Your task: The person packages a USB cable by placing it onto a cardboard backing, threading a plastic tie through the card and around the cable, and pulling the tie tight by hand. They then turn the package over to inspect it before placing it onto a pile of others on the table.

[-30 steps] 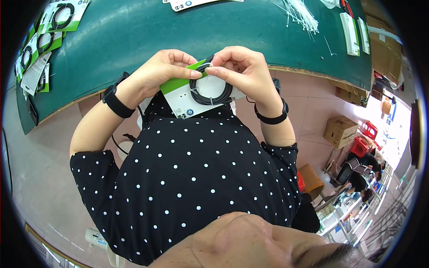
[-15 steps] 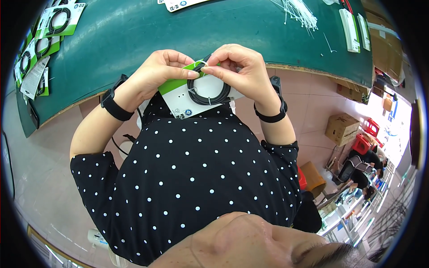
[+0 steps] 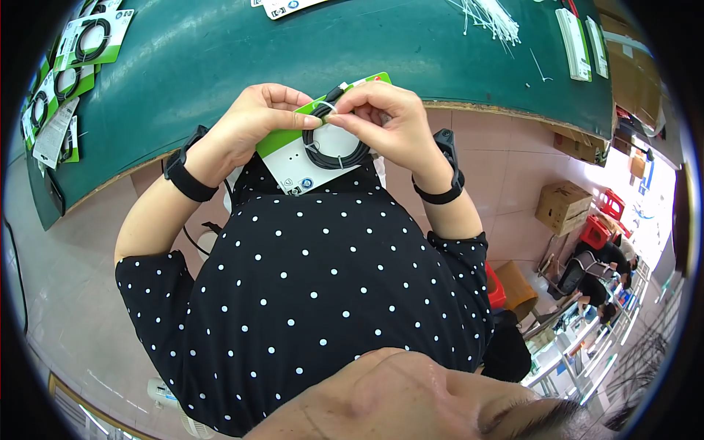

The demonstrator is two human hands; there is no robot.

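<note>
1. Your tabletop (image 3: 191, 73) is deep green, its near edge tan.
2. By the middle of that edge, your card (image 3: 282, 160) is white with a bright green band; its coiled cable (image 3: 317, 158) is black.
3. Near the left edge, you have white-and-green cards (image 3: 117, 33) with black coils (image 3: 78, 45).
4. Toward the far right corner, your cable ties (image 3: 489, 26) are white; beside them, slim packs (image 3: 575, 48) show white with green edging.
5. Your shirt (image 3: 315, 271) is black, white-dotted.
</note>
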